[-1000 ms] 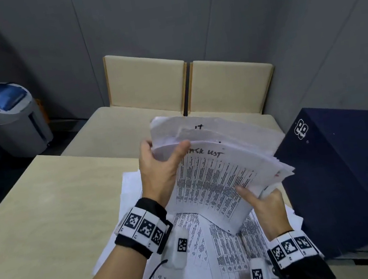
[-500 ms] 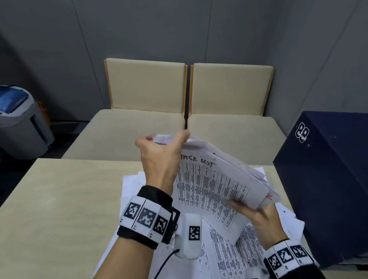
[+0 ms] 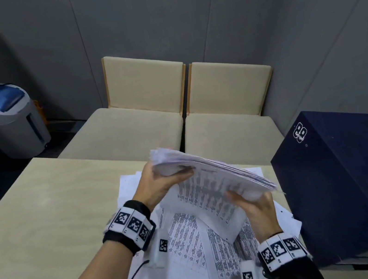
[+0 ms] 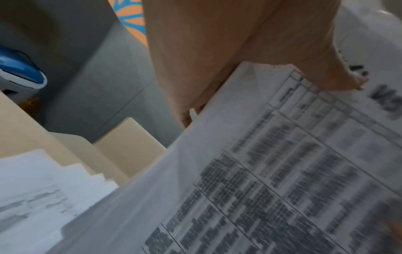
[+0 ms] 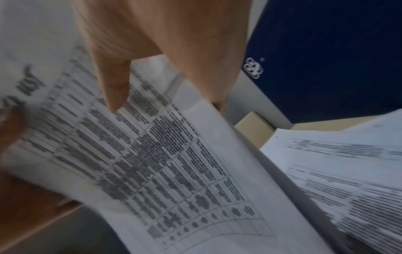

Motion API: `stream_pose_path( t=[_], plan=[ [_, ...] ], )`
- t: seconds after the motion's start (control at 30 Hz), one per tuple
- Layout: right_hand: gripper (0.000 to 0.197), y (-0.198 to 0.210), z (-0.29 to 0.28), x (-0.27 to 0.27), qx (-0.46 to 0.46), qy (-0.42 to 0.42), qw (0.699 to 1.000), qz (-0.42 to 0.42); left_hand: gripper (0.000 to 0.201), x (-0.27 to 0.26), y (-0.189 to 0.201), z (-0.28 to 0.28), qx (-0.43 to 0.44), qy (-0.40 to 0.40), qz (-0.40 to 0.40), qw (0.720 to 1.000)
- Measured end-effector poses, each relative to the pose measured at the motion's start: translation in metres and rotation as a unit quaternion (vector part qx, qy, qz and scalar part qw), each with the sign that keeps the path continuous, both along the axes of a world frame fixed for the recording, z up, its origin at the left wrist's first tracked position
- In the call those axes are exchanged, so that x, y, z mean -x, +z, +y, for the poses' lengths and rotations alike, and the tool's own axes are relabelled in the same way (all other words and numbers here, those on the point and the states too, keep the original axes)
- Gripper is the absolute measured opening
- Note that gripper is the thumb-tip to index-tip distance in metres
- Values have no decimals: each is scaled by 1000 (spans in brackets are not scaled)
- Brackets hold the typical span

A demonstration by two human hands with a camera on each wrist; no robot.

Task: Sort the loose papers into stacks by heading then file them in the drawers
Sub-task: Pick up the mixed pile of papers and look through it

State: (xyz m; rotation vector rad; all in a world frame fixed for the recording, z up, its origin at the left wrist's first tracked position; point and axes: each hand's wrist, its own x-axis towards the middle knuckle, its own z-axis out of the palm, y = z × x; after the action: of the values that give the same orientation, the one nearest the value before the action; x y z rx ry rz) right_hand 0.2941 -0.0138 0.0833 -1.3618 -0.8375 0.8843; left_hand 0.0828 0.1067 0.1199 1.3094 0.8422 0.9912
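Note:
A stack of printed papers (image 3: 209,179) is held in the air above the table, tilted almost flat. My left hand (image 3: 161,182) grips its far left corner, thumb on top of the front sheet. My right hand (image 3: 254,203) grips the near right edge, thumb on the printed table. The front sheet (image 4: 282,171) shows a grid of text under a handwritten heading; the same sheet (image 5: 152,154) fills the right wrist view. More loose papers (image 3: 192,254) lie spread on the beige table (image 3: 34,225) under my hands.
A dark blue drawer box (image 3: 345,180) stands on the table at the right, close to the held stack. Two beige cushioned seats (image 3: 176,126) sit beyond the table's far edge. A grey bin with a blue lid (image 3: 3,116) stands on the floor at left.
The stack has tipped from facing me to lying nearly flat, lower over the table. My right hand moved from its lower corner to gripping its right edge.

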Motion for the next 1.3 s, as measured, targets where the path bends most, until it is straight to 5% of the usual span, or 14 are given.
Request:
stream_pose_path(
  t=[0.17,0.33,0.43,0.5,0.6,0.7,0.77,0.87,1.03,1.3],
  plan=[
    [62,12,11,4,-27,-61,997,43,71,-9,0,2,-4,47,-50,998],
    [48,9,18,5,-6,-37,999,24,17,-26,1,1,-8,34,-16,999],
    [74,-4,15,-9,17,-56,998,-18,16,-21,9,6,39,103,-94,989],
    [101,-17,6,-23,68,-76,994,-33,32,-7,12,19,80,153,-187,967],
    [122,-25,-4,-35,98,-68,986,116,52,12,1,35,165,124,-309,928],
    [62,-7,4,-34,46,-38,970,234,43,12,-16,34,252,42,-326,910],
    [47,16,10,-33,14,-8,977,212,48,16,-29,33,273,56,-329,902],
    [36,47,14,-34,0,-20,996,87,76,42,-42,44,276,131,-263,915],
    [20,44,6,-32,-27,-42,999,-20,53,61,-35,54,117,89,8,989],
    [37,-44,-20,-14,39,-111,990,-80,38,38,-92,4,142,103,37,984]
  ],
)
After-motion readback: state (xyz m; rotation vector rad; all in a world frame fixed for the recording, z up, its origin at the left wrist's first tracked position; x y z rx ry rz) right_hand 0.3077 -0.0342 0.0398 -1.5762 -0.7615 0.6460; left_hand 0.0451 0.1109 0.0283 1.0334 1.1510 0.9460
